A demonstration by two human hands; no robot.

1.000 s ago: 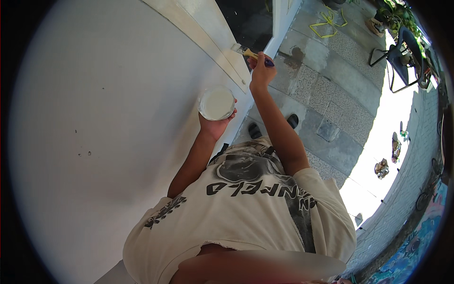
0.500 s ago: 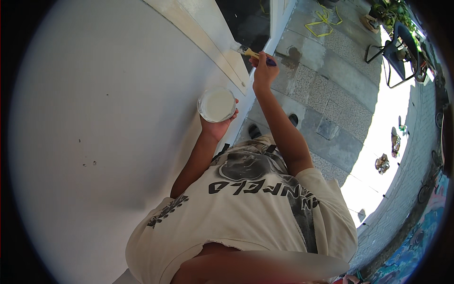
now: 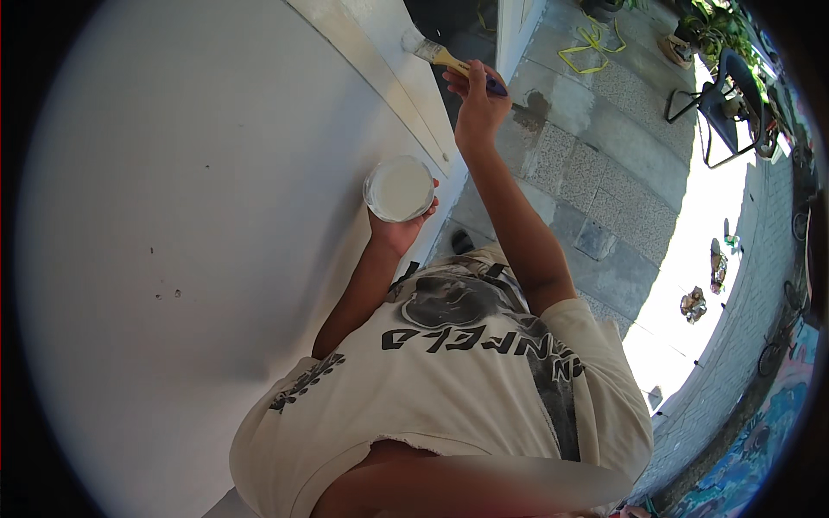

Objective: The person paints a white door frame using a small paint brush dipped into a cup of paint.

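A round, pale bowl (image 3: 369,193) is open side up, holding smooth white paint (image 3: 404,187). Beyond the bowl and well apart from it, a paintbrush (image 3: 442,58) slants, its yellow handle, dark blue at the end, pointing rightward. Its whitened bristles appear to touch the white frame (image 3: 389,69) beyond the bowl.

The floor is an outdoor pavement of rectangular grey stone slabs (image 3: 635,164), some smooth and some speckled, with a dark damp patch (image 3: 537,104) and a strip of glaring sunlight along its right side. On it lie a loosely looped, flat yellow strap (image 3: 594,41) and, in the sunlit strip, two small brownish, shiny objects (image 3: 693,305) too small to identify. A black-framed chair with a dark seat (image 3: 720,110) stands near the strip's upper end. A dark sandal (image 3: 463,241) rests on the slabs near the wall.
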